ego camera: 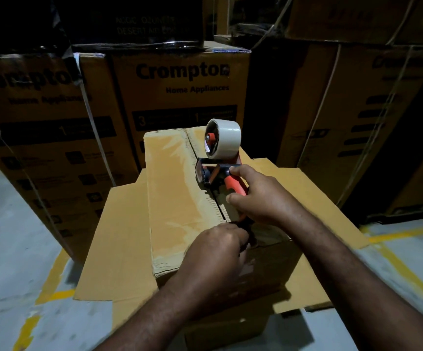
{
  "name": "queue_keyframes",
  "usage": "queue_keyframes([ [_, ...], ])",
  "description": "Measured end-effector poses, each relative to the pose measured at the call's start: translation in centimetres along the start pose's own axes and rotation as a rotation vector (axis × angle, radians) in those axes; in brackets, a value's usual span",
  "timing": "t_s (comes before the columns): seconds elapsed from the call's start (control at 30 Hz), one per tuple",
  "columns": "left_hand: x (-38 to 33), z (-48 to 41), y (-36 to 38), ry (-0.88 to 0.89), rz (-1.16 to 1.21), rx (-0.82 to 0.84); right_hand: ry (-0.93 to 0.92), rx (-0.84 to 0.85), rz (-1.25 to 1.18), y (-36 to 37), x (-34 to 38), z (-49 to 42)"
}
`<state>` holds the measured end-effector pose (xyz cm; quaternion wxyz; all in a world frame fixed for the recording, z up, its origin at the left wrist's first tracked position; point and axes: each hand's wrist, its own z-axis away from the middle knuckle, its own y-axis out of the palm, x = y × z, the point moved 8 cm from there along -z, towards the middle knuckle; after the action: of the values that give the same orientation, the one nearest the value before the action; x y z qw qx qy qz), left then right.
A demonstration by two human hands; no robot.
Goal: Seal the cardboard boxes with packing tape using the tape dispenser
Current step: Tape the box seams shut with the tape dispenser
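Observation:
A small brown cardboard box [177, 198] sits in the middle of the view on a flattened sheet of cardboard [119, 239]. Its top flaps meet in a centre seam, and clear tape shines over the left flap. My right hand [258, 196] grips the orange handle of the tape dispenser [215, 171], which rests on the seam with its white tape roll [224, 138] raised at the far end. My left hand [218, 252] is at the box's near edge, fingers curled and pinching something small and dark at the end of the seam; I cannot tell what.
Tall printed appliance cartons [180, 97] stand stacked close behind and to the left [35, 138] and right [357, 122], bound with strapping. The grey concrete floor [7, 249] carries yellow painted lines [408, 269] on both sides of the box.

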<state>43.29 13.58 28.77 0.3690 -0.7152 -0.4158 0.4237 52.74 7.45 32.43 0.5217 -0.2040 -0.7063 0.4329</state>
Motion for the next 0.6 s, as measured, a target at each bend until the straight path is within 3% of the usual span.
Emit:
queue_keyframes([
  [0.17,-0.8,1.1,1.2,0.114,-0.212,0.020,-0.027,0.000,-0.016,-0.5,1.1,-0.1],
  [0.33,0.2,1.9,1.0,0.111,-0.144,-0.005,-0.001,-0.010,-0.024,-0.9,1.3,-0.2],
  [0.5,-0.5,2.2,0.9,0.111,-0.213,0.100,-0.010,-0.008,0.005,-0.2,1.4,0.5],
  [0.6,-1.1,2.2,0.6,0.186,-0.188,0.038,-0.012,0.003,0.036,0.0,1.4,0.9],
])
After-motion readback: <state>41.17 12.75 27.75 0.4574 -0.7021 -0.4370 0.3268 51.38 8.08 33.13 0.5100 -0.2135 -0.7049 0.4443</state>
